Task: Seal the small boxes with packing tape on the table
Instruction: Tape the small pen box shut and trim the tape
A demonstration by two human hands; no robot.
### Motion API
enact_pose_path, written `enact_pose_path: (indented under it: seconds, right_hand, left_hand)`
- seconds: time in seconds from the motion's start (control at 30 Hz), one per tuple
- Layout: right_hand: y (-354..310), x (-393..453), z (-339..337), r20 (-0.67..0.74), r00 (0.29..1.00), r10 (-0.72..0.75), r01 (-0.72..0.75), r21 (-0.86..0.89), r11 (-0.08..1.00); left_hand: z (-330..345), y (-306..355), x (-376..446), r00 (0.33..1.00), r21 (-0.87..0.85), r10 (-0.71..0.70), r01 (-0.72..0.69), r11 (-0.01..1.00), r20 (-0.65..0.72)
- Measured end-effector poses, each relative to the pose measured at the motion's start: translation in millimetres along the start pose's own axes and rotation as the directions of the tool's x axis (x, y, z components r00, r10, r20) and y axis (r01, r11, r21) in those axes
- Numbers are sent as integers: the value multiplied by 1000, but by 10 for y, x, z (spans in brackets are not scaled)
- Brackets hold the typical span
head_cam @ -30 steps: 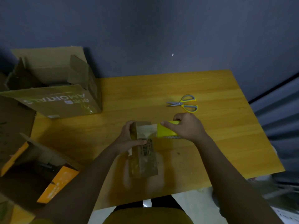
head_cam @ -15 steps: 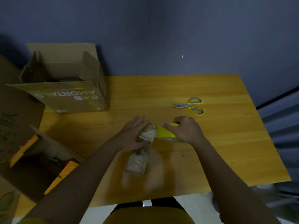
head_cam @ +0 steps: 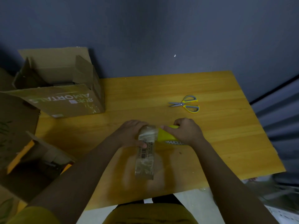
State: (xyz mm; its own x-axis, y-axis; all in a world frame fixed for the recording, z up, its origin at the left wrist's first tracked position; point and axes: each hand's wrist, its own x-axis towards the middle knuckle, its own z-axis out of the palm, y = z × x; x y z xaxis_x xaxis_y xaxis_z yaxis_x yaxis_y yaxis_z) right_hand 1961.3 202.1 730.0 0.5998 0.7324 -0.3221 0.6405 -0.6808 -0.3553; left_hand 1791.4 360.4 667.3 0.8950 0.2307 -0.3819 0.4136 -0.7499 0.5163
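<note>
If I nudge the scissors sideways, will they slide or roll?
The scissors lie flat on the smooth table, so they would probably slide or pivot, not roll. Their blades look nearly closed; a push on one yellow handle might swing them open. They look rigid, likely light.
</note>
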Motion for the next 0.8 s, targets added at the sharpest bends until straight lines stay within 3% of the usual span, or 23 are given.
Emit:
enact_pose_path:
  seconds: [0.17,0.3,0.43,0.8]
  right_hand:
    - [-40,7,-4,-35,999,-13,10,-92,996]
    - [5,38,-5,-7,998,57,-58,-110,992]
    - [151,50,-103,8,998,66,-58,-386,921]
    - [272,95,185,27,998,57,-42,-392,919]
  left_hand:
    - [7,69,-84,998,-47,-48,46,998,-41]
    - [-9,32,-107,997,-73,-68,65,995,-38]
    - [19,94,-81,997,-108,-79,77,991,-13]
    - [36,61,-133,990,-237,-135,139,961,33]
